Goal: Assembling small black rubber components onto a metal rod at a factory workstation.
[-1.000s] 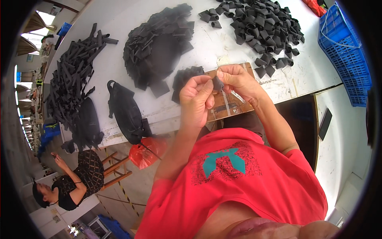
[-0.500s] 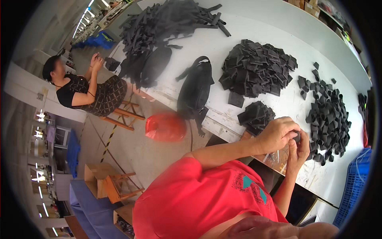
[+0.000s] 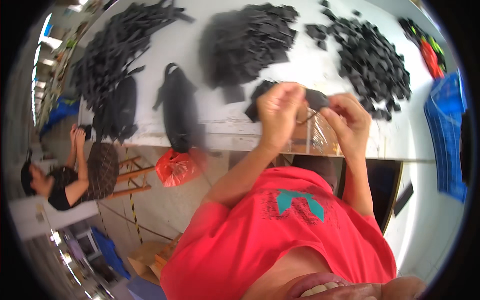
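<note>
A small flat piece of black fabric (image 3: 316,100) spans the gap between my two hands, above the table's near edge. My left hand (image 3: 281,112) pinches its left end, fingers bent and pressed together. On the other end my right hand (image 3: 348,117) has its thumb and fingers closed. A small heap of black pieces (image 3: 256,102) lies beside my left hand, partly hidden by it. Beyond it is a big pile of flat black fabric pieces (image 3: 250,42), blurred on its left side. Farther right lies a pile of small folded black pieces (image 3: 372,62).
Black strips (image 3: 117,45) are heaped at the far left of the white table, near a black bag-like item (image 3: 177,107). A red plastic bag (image 3: 175,167) sits below the table edge. At right stands a blue crate (image 3: 447,135). A person (image 3: 67,175) sits at far left.
My hands were close together around a small black piece; now they are farther apart with a flat piece between them. The whole view has turned, shifting the piles up and left.
</note>
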Motion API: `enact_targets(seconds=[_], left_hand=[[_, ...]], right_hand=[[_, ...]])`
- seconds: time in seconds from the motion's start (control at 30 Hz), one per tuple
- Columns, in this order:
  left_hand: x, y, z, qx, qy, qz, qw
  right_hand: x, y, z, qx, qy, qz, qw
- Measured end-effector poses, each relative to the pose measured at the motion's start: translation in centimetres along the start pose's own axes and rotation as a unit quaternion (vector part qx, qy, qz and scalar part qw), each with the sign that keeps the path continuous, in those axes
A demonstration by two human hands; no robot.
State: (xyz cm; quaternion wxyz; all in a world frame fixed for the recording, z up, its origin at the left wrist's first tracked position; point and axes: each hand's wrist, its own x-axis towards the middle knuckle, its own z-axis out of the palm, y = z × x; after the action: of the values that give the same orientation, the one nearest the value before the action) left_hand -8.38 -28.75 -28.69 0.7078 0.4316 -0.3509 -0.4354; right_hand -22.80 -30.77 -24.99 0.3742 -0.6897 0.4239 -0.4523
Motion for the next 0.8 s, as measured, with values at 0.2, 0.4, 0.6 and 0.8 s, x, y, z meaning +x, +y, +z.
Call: enact_targets(seconds=[0.2, 0.4, 0.6, 0.8], left_hand=[[-0.3, -0.6, -0.3, -0.025, -0.022, -0.032, 0.999], [-0.6, -0.3, 0.0, 0.027, -0.116, 0.017, 0.993], [0.8, 0.7, 1.0, 0.146, -0.202, 0.039, 0.968], [1.7, 2.1, 2.0, 0.291, -0.238, 0.221, 0.9]], right_hand=[[-0.6, 2.1, 0.0, -0.035, 0.045, -0.056, 0.997], [-1.5, 3.6, 0.3, -0.091, 0.079, -0.099, 0.988], [-1.1, 2.6, -0.6, -0.022, 0.011, -0.063, 0.998], [-0.6, 2.7, -0.4, 0.119, -0.001, -0.014, 0.993]])
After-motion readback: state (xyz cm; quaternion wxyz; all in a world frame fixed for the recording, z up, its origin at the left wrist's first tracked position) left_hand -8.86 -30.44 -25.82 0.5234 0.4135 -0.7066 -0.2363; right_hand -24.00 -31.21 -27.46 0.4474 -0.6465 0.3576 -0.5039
